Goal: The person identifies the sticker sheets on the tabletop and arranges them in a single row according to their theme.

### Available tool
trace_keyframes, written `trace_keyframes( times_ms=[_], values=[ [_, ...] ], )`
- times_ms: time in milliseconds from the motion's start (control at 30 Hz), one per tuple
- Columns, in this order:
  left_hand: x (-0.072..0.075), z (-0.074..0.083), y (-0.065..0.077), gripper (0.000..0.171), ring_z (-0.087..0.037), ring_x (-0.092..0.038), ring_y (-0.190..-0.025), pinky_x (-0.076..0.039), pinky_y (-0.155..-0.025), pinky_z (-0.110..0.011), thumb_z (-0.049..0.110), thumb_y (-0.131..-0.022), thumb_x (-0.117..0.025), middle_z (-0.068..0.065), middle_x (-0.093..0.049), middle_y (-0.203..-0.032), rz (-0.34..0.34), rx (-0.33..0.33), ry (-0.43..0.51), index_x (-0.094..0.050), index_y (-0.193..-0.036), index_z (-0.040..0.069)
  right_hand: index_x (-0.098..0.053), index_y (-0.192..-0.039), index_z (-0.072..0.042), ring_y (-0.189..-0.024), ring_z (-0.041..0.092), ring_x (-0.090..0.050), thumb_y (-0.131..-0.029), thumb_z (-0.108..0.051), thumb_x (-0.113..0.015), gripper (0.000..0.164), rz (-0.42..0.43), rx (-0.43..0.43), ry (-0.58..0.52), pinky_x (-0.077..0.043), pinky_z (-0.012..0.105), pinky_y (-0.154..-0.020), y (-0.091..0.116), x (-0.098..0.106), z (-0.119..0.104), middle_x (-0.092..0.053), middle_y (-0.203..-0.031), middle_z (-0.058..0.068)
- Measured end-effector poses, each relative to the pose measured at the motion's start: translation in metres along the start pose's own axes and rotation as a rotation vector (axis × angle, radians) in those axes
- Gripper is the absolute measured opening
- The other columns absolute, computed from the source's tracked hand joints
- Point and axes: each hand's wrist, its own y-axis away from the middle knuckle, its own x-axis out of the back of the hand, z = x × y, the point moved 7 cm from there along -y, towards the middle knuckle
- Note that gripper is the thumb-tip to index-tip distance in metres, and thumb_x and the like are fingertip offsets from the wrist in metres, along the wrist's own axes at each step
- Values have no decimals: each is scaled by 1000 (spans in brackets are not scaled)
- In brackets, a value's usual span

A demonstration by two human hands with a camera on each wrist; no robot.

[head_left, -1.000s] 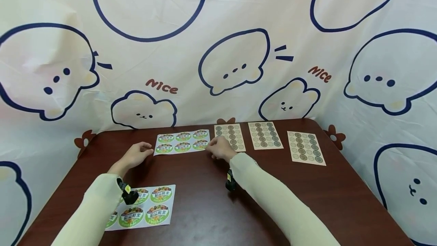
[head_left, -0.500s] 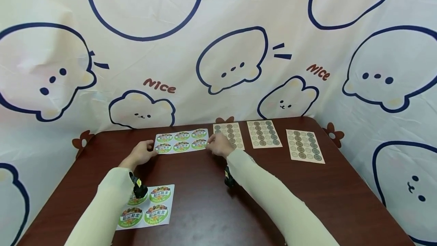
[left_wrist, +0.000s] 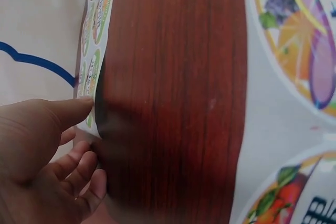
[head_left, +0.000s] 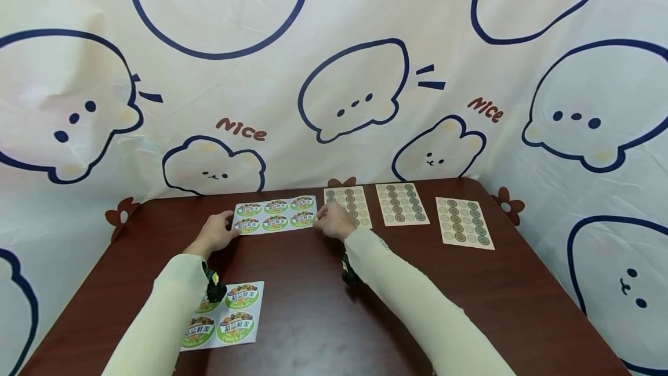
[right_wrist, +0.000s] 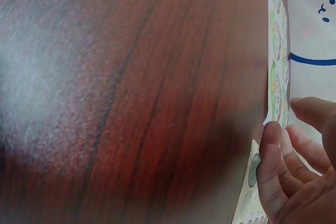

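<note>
A patterned backdrop point(head_left: 261, 91) is hung behind the brown table point(head_left: 396, 324). The near label sheet point(head_left: 237, 329) is partly covered by the left sleeve point(head_left: 162, 312). The far label sheet point(head_left: 275, 214), printed with 6 labels, is located towards the table's back edge, left of 3 round-sticker sheets point(head_left: 403, 205). Its ends are pinched by the left hand point(head_left: 215, 234) and the right hand point(head_left: 335, 222).

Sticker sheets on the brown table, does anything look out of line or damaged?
Slightly: the rightmost beige rectangular sheet of round stickers sits nearer the camera than the matching beige sheet to its left, making their row uneven. No damage shows.
</note>
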Motion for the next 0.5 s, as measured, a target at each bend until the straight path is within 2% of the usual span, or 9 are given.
trace_keyframes(
  times_ms=[233,367,500],
  values=[
    [3,1,1,69,-43,-48,-116,-42,-109,-57,5,-97,-62,-39,-42,-142,-2,-44,-34,-25,-153,-14,-72,-101,-6,-86,18,-59,-93,-19,-73,15,19,-13,66,-46,29,-72,-1,-1,1,-71,-106,8],
    [4,-1,3,71,-42,-49,-116,-42,-109,-57,5,-96,-64,-39,-43,-142,-25,-44,-31,-25,-152,-15,-72,-101,-6,-85,18,-59,-93,-20,-73,16,16,-15,87,-46,29,-72,-1,-3,2,-71,-105,7],
    [4,-2,4,69,-39,-51,-111,-45,-103,-54,5,-96,-65,-38,-48,-136,-53,-52,-59,-29,-150,-17,-71,-104,-5,-79,16,-59,-93,-18,-73,17,2,-18,82,-46,27,-68,0,-6,4,-71,-101,8]
  ],
)
